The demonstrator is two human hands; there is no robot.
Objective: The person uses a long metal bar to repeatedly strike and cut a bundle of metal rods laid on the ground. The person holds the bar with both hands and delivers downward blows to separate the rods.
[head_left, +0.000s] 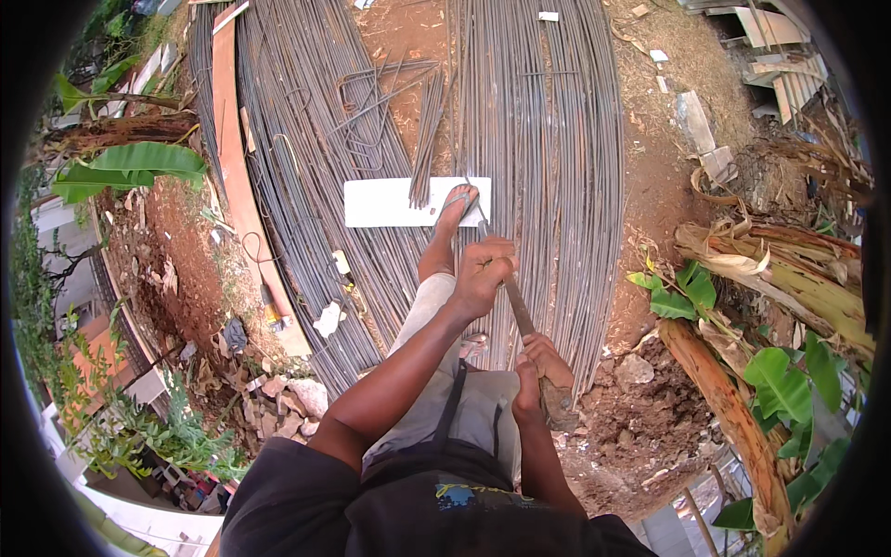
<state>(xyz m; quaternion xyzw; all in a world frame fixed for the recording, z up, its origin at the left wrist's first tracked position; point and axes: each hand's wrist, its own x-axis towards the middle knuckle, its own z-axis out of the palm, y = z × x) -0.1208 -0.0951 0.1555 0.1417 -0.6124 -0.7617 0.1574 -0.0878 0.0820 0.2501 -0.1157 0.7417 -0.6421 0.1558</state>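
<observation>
I have a long rusty metal bar [520,313] slanting down from a white board [380,202] toward my lower right. My left hand [485,271] is closed on its upper part, and my right hand [542,360] grips it lower down. My sandalled foot [457,204] is on the board, beside the bar's top end and a small bundle of short steel rods [426,139]. Long steel rebars [557,121] lie in rows under the board.
Wooden planks [227,148], a yellow-and-black tool [274,313] and bent steel pieces [357,102] lie around me. Rubble [288,404] and leafy plants are at the left, with banana trunks [705,390], dug soil [631,418] and scrap boards [775,37] at the right.
</observation>
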